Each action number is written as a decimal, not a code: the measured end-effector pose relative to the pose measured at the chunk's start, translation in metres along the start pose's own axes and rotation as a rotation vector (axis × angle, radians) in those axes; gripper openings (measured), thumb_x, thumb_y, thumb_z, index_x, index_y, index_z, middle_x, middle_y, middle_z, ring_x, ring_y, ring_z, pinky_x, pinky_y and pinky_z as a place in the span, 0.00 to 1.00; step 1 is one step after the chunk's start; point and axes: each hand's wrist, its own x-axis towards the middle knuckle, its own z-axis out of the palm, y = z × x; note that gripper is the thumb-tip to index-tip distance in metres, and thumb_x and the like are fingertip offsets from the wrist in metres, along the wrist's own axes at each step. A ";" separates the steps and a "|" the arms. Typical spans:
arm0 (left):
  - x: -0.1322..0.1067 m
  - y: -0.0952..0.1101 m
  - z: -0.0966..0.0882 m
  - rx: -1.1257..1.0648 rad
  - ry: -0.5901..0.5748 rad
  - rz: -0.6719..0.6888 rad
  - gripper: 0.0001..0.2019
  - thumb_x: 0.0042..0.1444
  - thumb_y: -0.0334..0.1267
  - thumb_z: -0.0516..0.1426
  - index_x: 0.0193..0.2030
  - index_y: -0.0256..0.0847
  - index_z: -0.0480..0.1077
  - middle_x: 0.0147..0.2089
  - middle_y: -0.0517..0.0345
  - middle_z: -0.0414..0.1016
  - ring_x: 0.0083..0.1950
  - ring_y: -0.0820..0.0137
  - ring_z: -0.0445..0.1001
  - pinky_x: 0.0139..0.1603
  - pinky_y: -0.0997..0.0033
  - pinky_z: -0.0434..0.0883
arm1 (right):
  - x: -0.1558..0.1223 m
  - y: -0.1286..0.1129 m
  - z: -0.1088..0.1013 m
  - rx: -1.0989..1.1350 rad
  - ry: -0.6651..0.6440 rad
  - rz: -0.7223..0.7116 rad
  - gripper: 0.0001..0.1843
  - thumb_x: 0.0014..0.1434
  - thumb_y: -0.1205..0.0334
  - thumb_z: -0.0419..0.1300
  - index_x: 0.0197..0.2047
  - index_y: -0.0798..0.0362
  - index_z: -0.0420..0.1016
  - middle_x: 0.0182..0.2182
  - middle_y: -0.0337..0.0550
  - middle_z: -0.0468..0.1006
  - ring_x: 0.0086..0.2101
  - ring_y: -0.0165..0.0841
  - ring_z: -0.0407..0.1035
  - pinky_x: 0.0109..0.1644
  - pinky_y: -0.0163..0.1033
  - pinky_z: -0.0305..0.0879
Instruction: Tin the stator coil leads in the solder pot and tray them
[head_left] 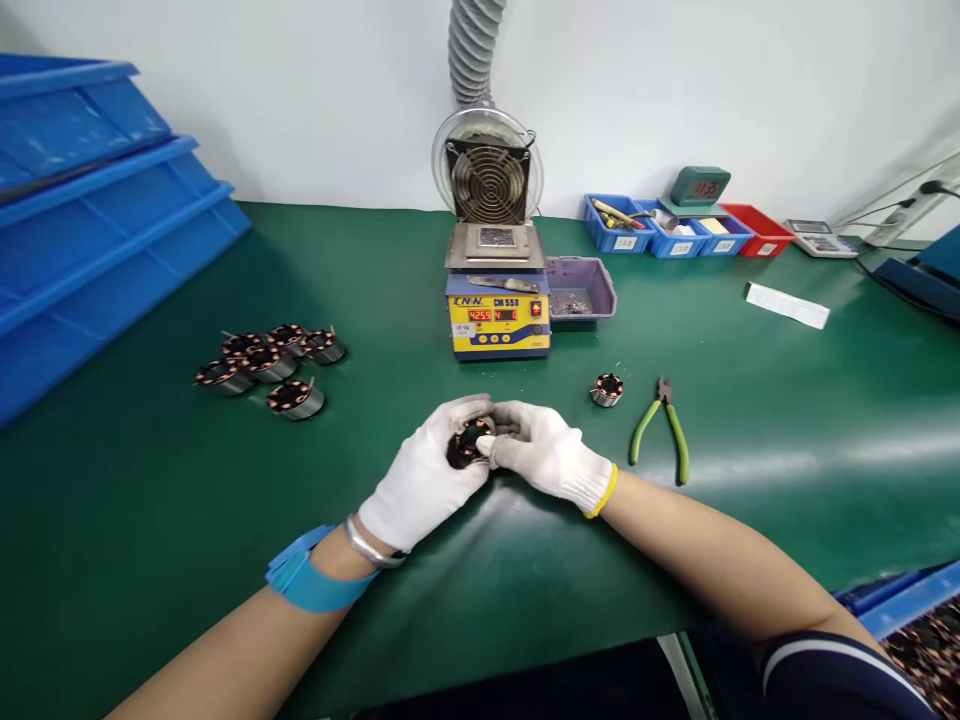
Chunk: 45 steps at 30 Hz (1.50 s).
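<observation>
A motor stator (466, 444) with copper windings is held between my two gloved hands above the front middle of the mat. My left hand (429, 462), in a white glove, wraps round its left side. The fingers of my right hand (536, 447), also gloved, pinch its right side, partly hiding it. Just right of my hands a single stator (607, 389) stands on the mat. Pliers with green handles (660, 430) lie farther right, jaws pointing away. To the left, several more stators (270, 362) sit in a group.
A solder pot (500, 325) with a lit display stands behind my hands, under a fan (489, 184) and duct. Beside it is a purple tray (596, 290). Blue crates (97, 230) are stacked at left. Small bins (616, 228), a clock (699, 187) and a paper strip (787, 304) lie back right.
</observation>
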 end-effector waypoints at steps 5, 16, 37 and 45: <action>0.001 -0.001 0.002 0.062 0.060 0.039 0.28 0.51 0.36 0.55 0.61 0.41 0.64 0.61 0.54 0.71 0.60 0.64 0.71 0.64 0.64 0.66 | -0.005 -0.003 0.022 0.056 0.163 -0.089 0.22 0.52 0.63 0.62 0.52 0.54 0.71 0.42 0.45 0.79 0.41 0.33 0.74 0.47 0.40 0.73; 0.006 0.008 -0.051 -0.338 -0.460 -0.336 0.07 0.51 0.38 0.56 0.28 0.39 0.73 0.21 0.59 0.74 0.20 0.72 0.67 0.22 0.73 0.64 | -0.004 0.000 0.015 -0.054 0.303 -0.156 0.26 0.50 0.61 0.64 0.54 0.53 0.69 0.44 0.46 0.78 0.39 0.33 0.75 0.44 0.40 0.75; 0.008 0.012 -0.043 -0.398 -0.193 -0.354 0.16 0.45 0.47 0.65 0.32 0.37 0.68 0.28 0.57 0.74 0.27 0.71 0.70 0.29 0.69 0.68 | 0.010 -0.002 0.009 0.386 0.274 0.089 0.25 0.49 0.59 0.67 0.50 0.54 0.72 0.36 0.41 0.80 0.32 0.28 0.73 0.40 0.37 0.74; 0.006 0.018 -0.014 -0.511 -0.273 -0.428 0.28 0.44 0.44 0.66 0.52 0.37 0.67 0.36 0.56 0.75 0.34 0.71 0.72 0.36 0.70 0.71 | 0.005 -0.010 0.010 0.419 0.198 0.092 0.28 0.52 0.57 0.64 0.57 0.53 0.69 0.28 0.37 0.77 0.23 0.26 0.69 0.29 0.33 0.71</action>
